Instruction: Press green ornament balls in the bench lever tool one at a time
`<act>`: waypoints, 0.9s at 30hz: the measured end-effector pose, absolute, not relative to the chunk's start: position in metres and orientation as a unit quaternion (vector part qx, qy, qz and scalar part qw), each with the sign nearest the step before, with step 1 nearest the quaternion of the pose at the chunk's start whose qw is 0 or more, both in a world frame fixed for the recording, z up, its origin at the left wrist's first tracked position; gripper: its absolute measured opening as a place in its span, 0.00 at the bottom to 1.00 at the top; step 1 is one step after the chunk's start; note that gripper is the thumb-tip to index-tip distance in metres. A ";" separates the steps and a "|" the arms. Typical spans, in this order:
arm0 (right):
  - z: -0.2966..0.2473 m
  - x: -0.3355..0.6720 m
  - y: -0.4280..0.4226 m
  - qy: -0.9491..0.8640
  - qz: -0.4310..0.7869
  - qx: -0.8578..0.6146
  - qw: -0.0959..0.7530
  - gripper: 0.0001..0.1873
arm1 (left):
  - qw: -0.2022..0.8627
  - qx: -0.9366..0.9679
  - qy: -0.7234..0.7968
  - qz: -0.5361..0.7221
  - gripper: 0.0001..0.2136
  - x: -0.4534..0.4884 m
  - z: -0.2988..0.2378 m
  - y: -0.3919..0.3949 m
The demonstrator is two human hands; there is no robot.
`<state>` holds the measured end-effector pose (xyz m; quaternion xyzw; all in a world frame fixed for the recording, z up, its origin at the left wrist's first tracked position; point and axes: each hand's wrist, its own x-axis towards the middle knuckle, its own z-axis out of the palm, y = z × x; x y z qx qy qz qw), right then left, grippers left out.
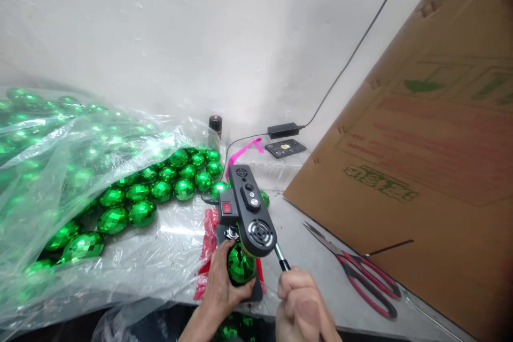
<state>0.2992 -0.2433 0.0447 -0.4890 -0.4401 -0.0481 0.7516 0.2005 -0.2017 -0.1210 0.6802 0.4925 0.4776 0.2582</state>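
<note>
My left hand (222, 283) is closed round a faceted shiny green ornament (240, 266), holding it under the head of a small black bench machine (251, 214) with a red switch. Beside it, my right hand (302, 304) is clenched in a fist on the machine's lever handle (281, 259), a metal rod with a black grip. The machine stands on a black base at the table's front edge.
Several loose green ornaments (160, 189) lie on clear plastic sheeting (52, 171) at the left. Red-handled scissors (360, 272) lie to the right. A large cardboard sheet (420, 171) leans at the right. A power adapter (284, 130), a black remote (285, 148) and a small can (215, 127) sit near the wall.
</note>
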 end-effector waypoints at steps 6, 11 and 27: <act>0.048 0.295 -0.242 -0.447 -0.086 -0.482 0.749 0.29 | 0.250 0.680 0.504 0.470 0.38 0.201 -0.122 -0.202; 0.049 0.295 -0.242 -0.445 -0.083 -0.496 0.741 0.30 | 0.262 0.675 0.519 0.455 0.39 0.201 -0.124 -0.202; 0.032 0.305 -0.241 -0.503 -0.050 -0.418 0.755 0.23 | 0.233 0.683 0.502 0.477 0.38 0.204 -0.121 -0.200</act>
